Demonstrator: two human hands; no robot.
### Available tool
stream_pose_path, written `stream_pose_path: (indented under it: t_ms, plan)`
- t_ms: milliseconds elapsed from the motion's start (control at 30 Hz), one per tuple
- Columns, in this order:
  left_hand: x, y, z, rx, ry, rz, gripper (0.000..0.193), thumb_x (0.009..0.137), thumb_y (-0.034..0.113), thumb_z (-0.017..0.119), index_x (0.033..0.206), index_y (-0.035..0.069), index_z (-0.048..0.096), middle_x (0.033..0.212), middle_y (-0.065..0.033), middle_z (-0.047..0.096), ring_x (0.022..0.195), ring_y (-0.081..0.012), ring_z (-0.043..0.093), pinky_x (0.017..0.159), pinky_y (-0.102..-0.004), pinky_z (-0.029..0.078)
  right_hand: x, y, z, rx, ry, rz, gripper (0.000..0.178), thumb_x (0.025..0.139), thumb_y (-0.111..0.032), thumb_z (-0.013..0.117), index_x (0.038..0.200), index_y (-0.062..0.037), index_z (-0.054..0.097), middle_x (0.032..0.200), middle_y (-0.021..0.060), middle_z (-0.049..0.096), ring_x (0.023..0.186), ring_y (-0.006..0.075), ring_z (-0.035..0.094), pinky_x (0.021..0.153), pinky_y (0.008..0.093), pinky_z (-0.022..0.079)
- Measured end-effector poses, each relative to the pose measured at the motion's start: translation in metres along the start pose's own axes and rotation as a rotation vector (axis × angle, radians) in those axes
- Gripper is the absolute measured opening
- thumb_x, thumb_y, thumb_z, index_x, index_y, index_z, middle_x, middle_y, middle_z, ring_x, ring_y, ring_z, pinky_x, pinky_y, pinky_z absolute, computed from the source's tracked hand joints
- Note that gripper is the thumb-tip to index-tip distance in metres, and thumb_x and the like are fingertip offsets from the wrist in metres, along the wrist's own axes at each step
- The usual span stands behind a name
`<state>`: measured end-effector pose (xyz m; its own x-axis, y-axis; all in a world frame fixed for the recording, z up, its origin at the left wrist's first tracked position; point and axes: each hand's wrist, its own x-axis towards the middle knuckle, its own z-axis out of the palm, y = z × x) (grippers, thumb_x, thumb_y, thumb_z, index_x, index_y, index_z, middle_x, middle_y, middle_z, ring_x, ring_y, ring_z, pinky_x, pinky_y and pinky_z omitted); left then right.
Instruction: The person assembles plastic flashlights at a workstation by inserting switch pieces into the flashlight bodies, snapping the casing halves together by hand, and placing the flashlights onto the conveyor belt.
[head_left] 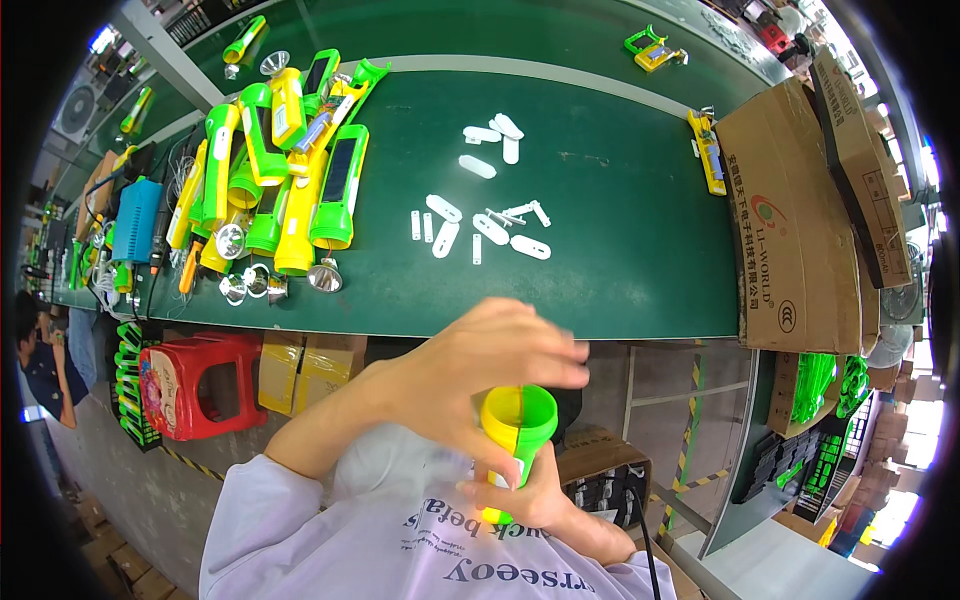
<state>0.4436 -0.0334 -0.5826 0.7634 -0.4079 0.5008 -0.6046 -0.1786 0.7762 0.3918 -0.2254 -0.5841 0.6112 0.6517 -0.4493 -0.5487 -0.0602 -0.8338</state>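
Two flashlight halves (540,432) are meeting, gripped in your right hand (541,492). Your left hand (468,362) is hovering, spread, above the still-uncapped mouth (537,407).

The torch (521,442) is yellow on one side, green on the other. Its wide, open end faces up, near the table (630,275).

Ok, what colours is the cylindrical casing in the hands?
The casing is yellow and green, clearest in the head view.
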Motion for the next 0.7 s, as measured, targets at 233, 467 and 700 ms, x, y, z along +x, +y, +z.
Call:
stream_pose_path:
  t_ms: [233,467,700]
  plan:
    - [-0.036,0.026,0.045,0.213,0.457,-0.221,0.086,0.049,0.058,0.090,0.103,-0.001,0.059,0.093,-0.0115,0.060,0.081,-0.0252,0.061,0.071,-0.0344,0.048,0.011,0.020,-0.016,-0.206,0.317,-0.402,0.023,0.070,-0.005,0.073,0.087,-0.0019,0.058,0.074,0.0013,0.061,0.065,0.0098,0.058,0.056,0.0276,0.044]
    - [-0.009,0.041,0.054,0.256,0.477,-0.268,0.033,0.062,0.030,0.086,0.069,0.008,0.062,0.061,-0.0037,0.056,0.046,-0.0198,0.052,0.043,-0.0310,0.040,0.016,0.065,-0.030,-0.396,0.385,-0.727,0.055,0.068,-0.022,0.084,0.107,0.0026,0.054,0.086,0.0093,0.069,0.066,0.0169,0.067,0.061,0.0284,0.053]
    - [-0.005,0.045,0.054,0.264,0.470,-0.159,0.037,0.062,0.033,0.086,0.065,0.008,0.059,0.054,-0.0030,0.051,0.042,-0.0206,0.049,0.041,-0.0319,0.038,0.005,0.113,-0.050,-0.371,0.314,-0.479,0.035,0.073,-0.020,0.079,0.100,-0.0031,0.065,0.089,0.0069,0.071,0.068,0.0155,0.068,0.065,0.0291,0.055]
